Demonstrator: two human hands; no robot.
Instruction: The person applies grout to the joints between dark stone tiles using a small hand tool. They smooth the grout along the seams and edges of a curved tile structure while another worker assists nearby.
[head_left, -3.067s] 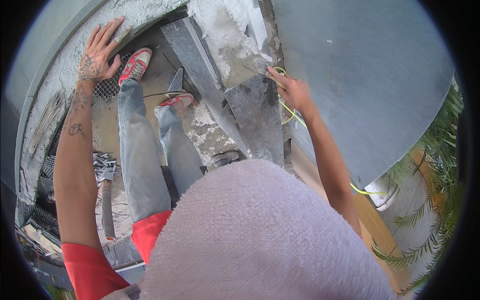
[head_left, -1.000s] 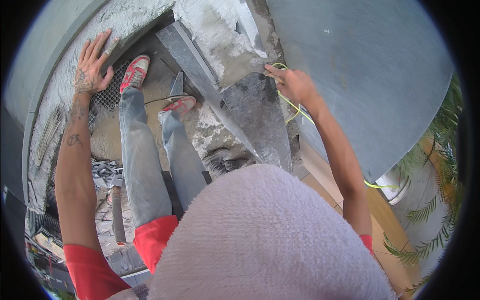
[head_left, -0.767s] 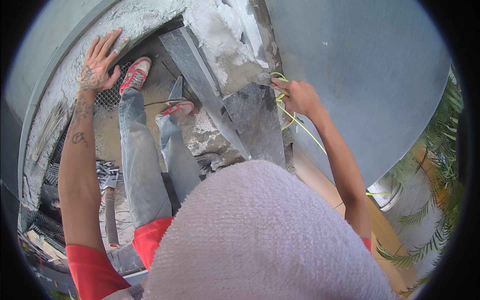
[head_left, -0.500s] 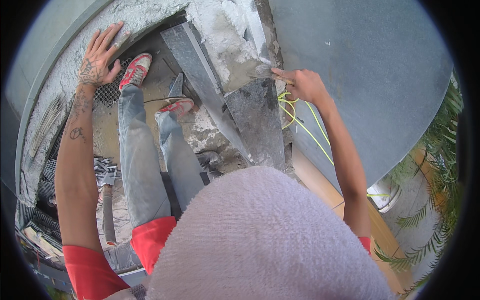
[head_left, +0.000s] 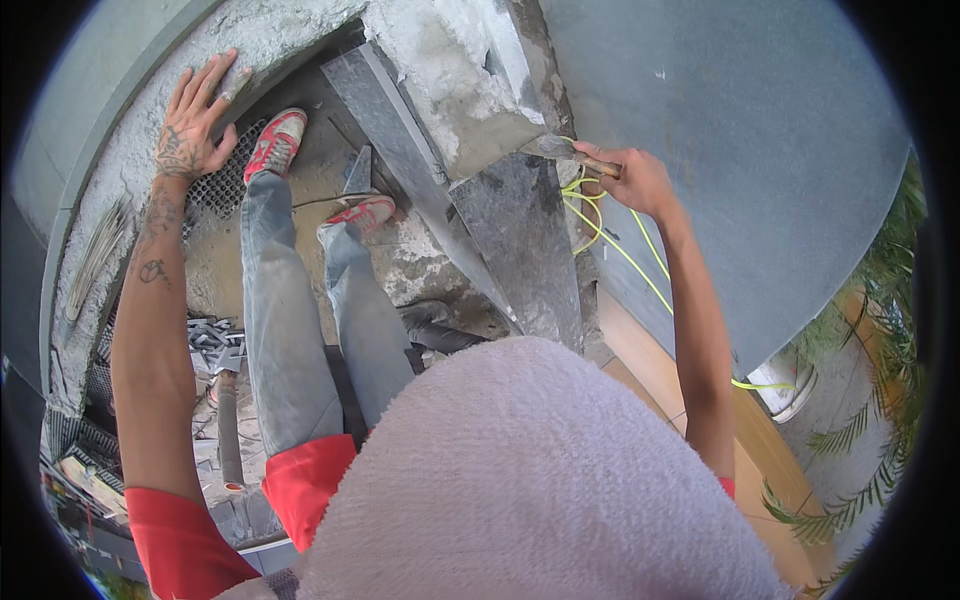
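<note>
My left hand (head_left: 197,118) lies with its fingers spread on the rough, whitish curved ledge (head_left: 140,125) at the far left. On the right, my right hand (head_left: 638,180) is closed round the wooden handle of a small trowel (head_left: 551,147). The trowel's grey blade points left, against the edge of the mortar bed (head_left: 490,140). Just below the blade, a dark grey stone slab (head_left: 518,235) sits beside that mortar. Thin yellow-green cords (head_left: 600,215) loop below my right hand and trail to the right.
A long grey slab (head_left: 385,140) slants between my shoes and the mortar. A large smooth grey panel (head_left: 730,130) fills the right. Grey plastic clips (head_left: 217,345) and a tube (head_left: 230,430) lie at the left. Black mesh (head_left: 215,190) is near my left hand; palm fronds (head_left: 885,380) hang at the right.
My right hand and the trowel have moved slightly to the right, and more of the blade now shows. The left hand has stayed on the ledge.
</note>
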